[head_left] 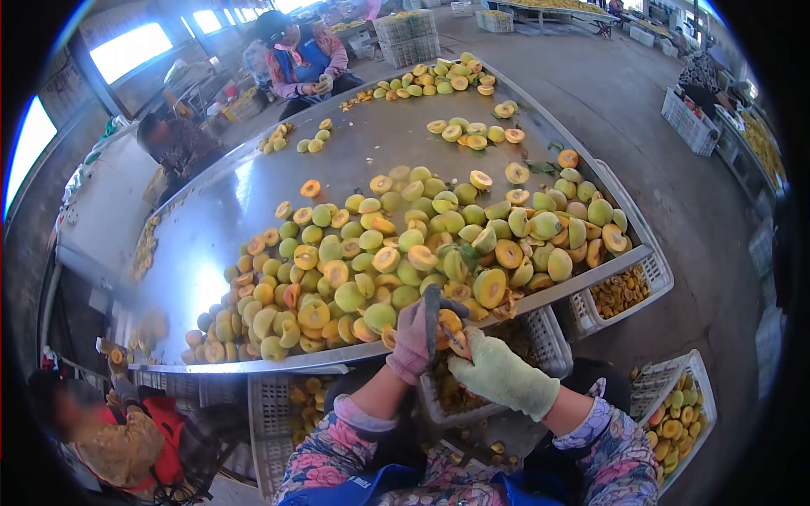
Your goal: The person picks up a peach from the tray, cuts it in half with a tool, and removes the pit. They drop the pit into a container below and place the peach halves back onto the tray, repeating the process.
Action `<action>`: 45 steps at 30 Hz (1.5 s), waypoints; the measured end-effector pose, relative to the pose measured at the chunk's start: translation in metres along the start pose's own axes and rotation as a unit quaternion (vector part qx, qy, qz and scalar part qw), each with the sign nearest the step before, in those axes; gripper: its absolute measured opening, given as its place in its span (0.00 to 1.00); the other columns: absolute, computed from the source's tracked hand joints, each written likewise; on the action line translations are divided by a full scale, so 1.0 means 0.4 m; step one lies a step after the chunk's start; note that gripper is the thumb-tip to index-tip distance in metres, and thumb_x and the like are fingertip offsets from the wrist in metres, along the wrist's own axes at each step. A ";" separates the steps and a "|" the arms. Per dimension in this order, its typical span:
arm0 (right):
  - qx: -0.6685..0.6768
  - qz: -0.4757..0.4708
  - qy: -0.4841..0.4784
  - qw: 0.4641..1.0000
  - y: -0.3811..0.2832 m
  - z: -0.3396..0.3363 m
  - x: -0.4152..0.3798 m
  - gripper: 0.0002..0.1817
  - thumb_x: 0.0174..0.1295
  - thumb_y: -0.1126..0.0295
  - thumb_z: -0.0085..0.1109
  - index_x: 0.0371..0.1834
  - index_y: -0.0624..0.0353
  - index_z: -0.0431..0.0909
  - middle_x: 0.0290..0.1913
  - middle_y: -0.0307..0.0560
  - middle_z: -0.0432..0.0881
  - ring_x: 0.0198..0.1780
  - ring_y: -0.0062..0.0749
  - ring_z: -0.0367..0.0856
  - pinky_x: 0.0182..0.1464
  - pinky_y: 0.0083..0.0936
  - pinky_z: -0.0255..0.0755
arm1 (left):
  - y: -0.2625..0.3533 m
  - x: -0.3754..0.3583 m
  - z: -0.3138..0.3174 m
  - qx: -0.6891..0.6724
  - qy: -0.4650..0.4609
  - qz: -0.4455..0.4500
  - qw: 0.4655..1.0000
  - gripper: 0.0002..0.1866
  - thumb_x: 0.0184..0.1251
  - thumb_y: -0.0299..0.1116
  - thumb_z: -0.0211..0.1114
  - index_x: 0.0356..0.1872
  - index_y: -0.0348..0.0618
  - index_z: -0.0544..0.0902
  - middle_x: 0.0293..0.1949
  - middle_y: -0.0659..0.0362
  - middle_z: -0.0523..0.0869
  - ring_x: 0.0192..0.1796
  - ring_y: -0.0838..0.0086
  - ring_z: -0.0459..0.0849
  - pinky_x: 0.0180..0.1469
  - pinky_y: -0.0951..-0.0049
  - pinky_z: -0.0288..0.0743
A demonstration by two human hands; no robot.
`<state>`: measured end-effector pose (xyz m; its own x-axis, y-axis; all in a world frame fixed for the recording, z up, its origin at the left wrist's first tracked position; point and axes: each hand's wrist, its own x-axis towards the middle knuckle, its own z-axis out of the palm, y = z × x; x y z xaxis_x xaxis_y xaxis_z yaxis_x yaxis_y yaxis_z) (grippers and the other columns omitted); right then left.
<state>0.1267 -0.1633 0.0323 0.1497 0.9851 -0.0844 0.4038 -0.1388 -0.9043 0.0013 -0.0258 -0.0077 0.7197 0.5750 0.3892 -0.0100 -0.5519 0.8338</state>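
Observation:
My left hand (417,334), in a pink and dark grey glove, is closed around a peach half (450,321) with orange flesh, just over the table's near edge. Beside it my right hand (508,374), in a pale green glove, grips a small pitting tool (458,343). Its tip meets the fruit, and the fingers hide most of it. A large heap of halved peaches (371,253), green-yellow outside and orange inside, lies on the metal table (253,181) in front of my hands. Below them stands a plastic crate (553,341) holding scraps.
A crate of orange pieces (623,295) sits under the table's right edge, and a crate of peach halves (679,417) is at my right. One co-worker (126,430) sits at lower left; another person (304,59) works across the table. Stacked crates (407,38) stand behind.

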 end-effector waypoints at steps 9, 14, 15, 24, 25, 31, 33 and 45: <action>-0.061 -0.087 0.077 0.991 0.032 0.037 0.004 0.14 0.68 0.66 0.56 0.49 0.63 0.67 0.26 0.48 0.80 0.21 0.33 0.80 0.23 0.30 0.74 | 0.054 0.010 0.015 0.141 0.084 0.090 0.982 0.16 0.70 0.41 0.64 0.46 0.37 0.79 0.39 0.55 0.90 0.36 0.67 0.89 0.41 0.69 0.83; 0.162 0.134 -0.093 0.973 -0.066 -0.032 0.007 0.18 0.65 0.65 0.58 0.50 0.66 0.68 0.30 0.66 0.82 0.33 0.61 0.84 0.34 0.46 0.78 | 0.039 -0.002 0.035 0.085 0.120 0.051 0.988 0.16 0.67 0.39 0.68 0.46 0.37 0.80 0.38 0.56 0.90 0.35 0.68 0.89 0.42 0.70 0.83; 0.160 0.132 -0.088 0.974 -0.072 -0.034 0.006 0.18 0.65 0.65 0.58 0.50 0.66 0.68 0.30 0.66 0.82 0.33 0.61 0.84 0.34 0.46 0.78 | 0.041 -0.004 0.042 0.036 0.161 0.036 0.986 0.15 0.65 0.37 0.70 0.45 0.38 0.80 0.38 0.57 0.90 0.35 0.68 0.88 0.42 0.70 0.83; 0.030 0.018 -0.037 0.999 -0.014 -0.013 0.005 0.15 0.68 0.64 0.56 0.49 0.61 0.67 0.25 0.39 0.77 0.22 0.20 0.75 0.24 0.21 0.71 | 0.012 0.013 -0.004 -0.090 -0.019 -0.069 0.993 0.23 0.70 0.44 0.63 0.52 0.32 0.78 0.39 0.52 0.89 0.38 0.62 0.89 0.48 0.67 0.82; 0.144 0.125 -0.111 0.975 -0.035 -0.031 0.006 0.16 0.68 0.63 0.56 0.49 0.61 0.67 0.26 0.40 0.78 0.22 0.21 0.76 0.24 0.22 0.72 | 0.018 0.013 -0.003 -0.090 -0.018 -0.069 0.993 0.23 0.70 0.44 0.63 0.52 0.32 0.78 0.39 0.52 0.89 0.38 0.62 0.89 0.48 0.67 0.82; 0.254 0.229 -0.191 0.920 -0.079 -0.069 0.007 0.15 0.68 0.64 0.56 0.50 0.61 0.68 0.27 0.40 0.78 0.22 0.21 0.75 0.24 0.23 0.72 | 0.042 -0.002 0.026 -0.160 0.072 -0.040 0.984 0.18 0.74 0.44 0.62 0.46 0.35 0.81 0.38 0.54 0.89 0.35 0.71 0.87 0.43 0.72 0.82; 0.144 0.136 -0.107 0.974 -0.025 -0.012 0.001 0.14 0.68 0.64 0.56 0.49 0.60 0.68 0.26 0.40 0.77 0.21 0.22 0.75 0.23 0.23 0.72 | 0.059 0.006 0.028 -0.164 0.079 -0.117 0.976 0.20 0.78 0.44 0.57 0.45 0.32 0.81 0.38 0.54 0.89 0.35 0.72 0.87 0.43 0.71 0.81; 0.414 0.256 -0.230 0.843 -0.043 -0.056 -0.013 0.12 0.68 0.59 0.57 0.44 0.55 0.70 0.26 0.36 0.74 0.19 0.18 0.71 0.19 0.20 0.67 | 0.086 0.016 0.046 -0.069 0.113 -0.009 0.991 0.27 0.81 0.49 0.49 0.40 0.31 0.84 0.35 0.54 0.89 0.33 0.73 0.87 0.40 0.71 0.81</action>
<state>0.1393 -0.1683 0.0576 -0.3286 0.7789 -0.5342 -0.4035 -0.6272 -0.6662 0.0184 -0.0523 0.0162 0.5461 0.7138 0.4385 -0.1047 -0.4612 0.8811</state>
